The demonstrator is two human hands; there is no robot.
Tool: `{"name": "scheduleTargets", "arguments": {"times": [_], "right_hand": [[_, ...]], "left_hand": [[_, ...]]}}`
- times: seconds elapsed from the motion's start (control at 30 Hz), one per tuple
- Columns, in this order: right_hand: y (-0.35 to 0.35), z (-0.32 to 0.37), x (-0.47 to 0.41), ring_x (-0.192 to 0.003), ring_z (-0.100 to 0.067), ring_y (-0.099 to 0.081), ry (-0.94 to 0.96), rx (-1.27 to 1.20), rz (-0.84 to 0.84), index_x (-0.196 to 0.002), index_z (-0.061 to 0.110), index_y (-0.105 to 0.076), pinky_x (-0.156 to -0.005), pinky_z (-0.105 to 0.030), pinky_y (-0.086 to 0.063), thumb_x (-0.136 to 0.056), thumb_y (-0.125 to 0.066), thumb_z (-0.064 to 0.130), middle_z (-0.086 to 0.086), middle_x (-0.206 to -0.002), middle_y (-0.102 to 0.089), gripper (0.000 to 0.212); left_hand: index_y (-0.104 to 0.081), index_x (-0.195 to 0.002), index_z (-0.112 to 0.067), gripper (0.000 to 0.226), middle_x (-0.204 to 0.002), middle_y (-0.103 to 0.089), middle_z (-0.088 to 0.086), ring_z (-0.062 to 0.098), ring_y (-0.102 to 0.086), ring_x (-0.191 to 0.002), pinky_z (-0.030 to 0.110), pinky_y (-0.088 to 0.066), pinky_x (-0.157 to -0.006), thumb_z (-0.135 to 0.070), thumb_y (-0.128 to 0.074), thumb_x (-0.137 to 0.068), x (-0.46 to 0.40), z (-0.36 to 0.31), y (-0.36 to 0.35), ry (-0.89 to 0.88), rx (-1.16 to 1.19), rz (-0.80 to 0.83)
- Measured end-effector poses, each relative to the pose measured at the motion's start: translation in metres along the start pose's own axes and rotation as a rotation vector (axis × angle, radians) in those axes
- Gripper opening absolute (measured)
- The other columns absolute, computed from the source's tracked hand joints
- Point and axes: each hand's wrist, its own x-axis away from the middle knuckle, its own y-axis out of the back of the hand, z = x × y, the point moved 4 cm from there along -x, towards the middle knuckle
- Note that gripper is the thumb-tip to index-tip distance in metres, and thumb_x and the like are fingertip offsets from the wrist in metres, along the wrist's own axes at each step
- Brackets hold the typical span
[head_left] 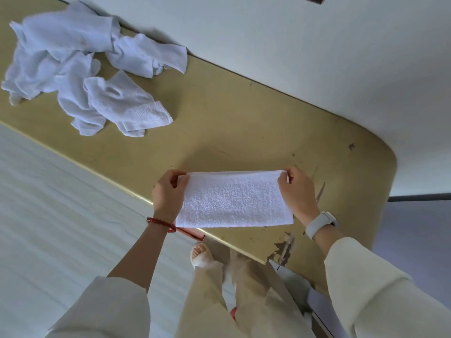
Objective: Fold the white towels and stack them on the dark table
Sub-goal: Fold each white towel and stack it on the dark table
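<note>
Step in hand: mid-fold on one white terry towel (233, 200), already halved into long rectangle, held above near edge of worn yellowish table (244, 123). Left hand (168, 193) pinched left top corner; right hand (296, 191) pinched right top corner, fingers clamped on cloth. Next move likely called for bringing ends together, then laying flat. Crumpled heap of white towels (80, 67) lay far left, soft, limp, looped nap. No stack seen yet.

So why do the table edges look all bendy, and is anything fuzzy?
Head view: the wide-angle lens curves the table edges; the pile of towels looks soft at the frame's corner, while the towel between both hands stays sharp, evenly lit, with faint shadows.
</note>
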Motion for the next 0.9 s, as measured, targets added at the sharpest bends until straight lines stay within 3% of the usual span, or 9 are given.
{"name": "scheduleTargets", "arguments": {"times": [0.13,0.33,0.5,0.6,0.67,0.73,0.9], "right_hand": [[-0.005,0.002,0.003,-0.056,-0.007,-0.037,0.044,0.108,-0.103,-0.077,0.012,-0.05,-0.049,-0.02,-0.027,-0.091,-0.043,0.01,0.007,-0.065,-0.04,0.016],[-0.007,0.005,0.006,-0.057,-0.023,-0.046,0.064,0.224,-0.213,-0.093,0.007,-0.055,-0.048,-0.029,-0.038,-0.089,-0.048,0.008,-0.006,-0.091,-0.05,0.008],[-0.008,0.005,0.008,-0.05,-0.023,-0.044,0.159,0.255,-0.222,-0.093,0.005,-0.059,-0.043,-0.027,-0.038,-0.089,-0.051,0.005,-0.015,-0.094,-0.052,0.01],[-0.003,0.003,0.006,-0.064,-0.02,-0.047,0.082,0.161,-0.223,-0.098,0.006,-0.062,-0.056,-0.032,-0.046,-0.091,-0.051,0.009,-0.014,-0.101,-0.049,0.013],[-0.002,0.008,0.003,-0.083,-0.017,-0.047,0.045,0.061,-0.238,-0.108,0.007,-0.061,-0.073,-0.023,-0.04,-0.091,-0.052,0.012,-0.013,-0.109,-0.047,0.02],[-0.01,0.026,0.005,-0.094,-0.021,-0.047,0.181,0.086,-0.245,-0.108,0.009,-0.062,-0.079,-0.017,-0.03,-0.089,-0.054,0.01,-0.013,-0.107,-0.052,0.02],[-0.059,0.066,0.016,-0.082,-0.024,-0.053,0.542,0.358,-0.16,-0.085,0.019,-0.067,-0.071,-0.031,-0.035,-0.083,-0.045,0.022,-0.002,-0.087,-0.061,0.022]], "left_hand": [[-0.066,-0.091,-0.015,0.008,-0.085,-0.063,-0.002,0.015,-0.055,-0.078,0.024,-0.039,-0.068,-0.019,-0.061,-0.087,-0.006,0.005,-0.003,-0.007,-0.094,-0.04],[-0.062,-0.094,-0.013,0.015,-0.094,-0.059,0.004,0.019,-0.051,-0.079,0.027,-0.036,-0.067,-0.026,-0.062,-0.086,-0.008,0.004,-0.009,0.008,-0.209,-0.103],[-0.06,-0.095,-0.01,0.022,-0.104,-0.054,0.005,0.018,-0.05,-0.073,0.027,-0.036,-0.066,-0.027,-0.066,-0.082,-0.006,0.002,-0.006,0.042,-0.195,-0.163],[-0.064,-0.098,-0.01,0.023,-0.111,-0.053,0.007,0.018,-0.052,-0.078,0.028,-0.038,-0.068,-0.027,-0.065,-0.084,-0.004,0.001,-0.007,0.018,-0.191,-0.169],[-0.065,-0.105,-0.01,0.024,-0.114,-0.051,0.01,0.02,-0.054,-0.088,0.029,-0.041,-0.07,-0.024,-0.064,-0.085,-0.004,0.0,-0.006,-0.044,-0.172,-0.182],[-0.066,-0.105,-0.008,0.023,-0.111,-0.054,0.014,0.029,-0.053,-0.095,0.033,-0.043,-0.074,-0.019,-0.064,-0.085,-0.002,-0.002,-0.01,-0.203,-0.227,-0.205],[-0.072,-0.091,-0.015,0.023,-0.095,-0.066,0.003,0.02,-0.044,-0.097,0.032,-0.033,-0.078,-0.025,-0.053,-0.084,0.006,-0.017,-0.032,-0.574,-0.385,-0.198]]}}
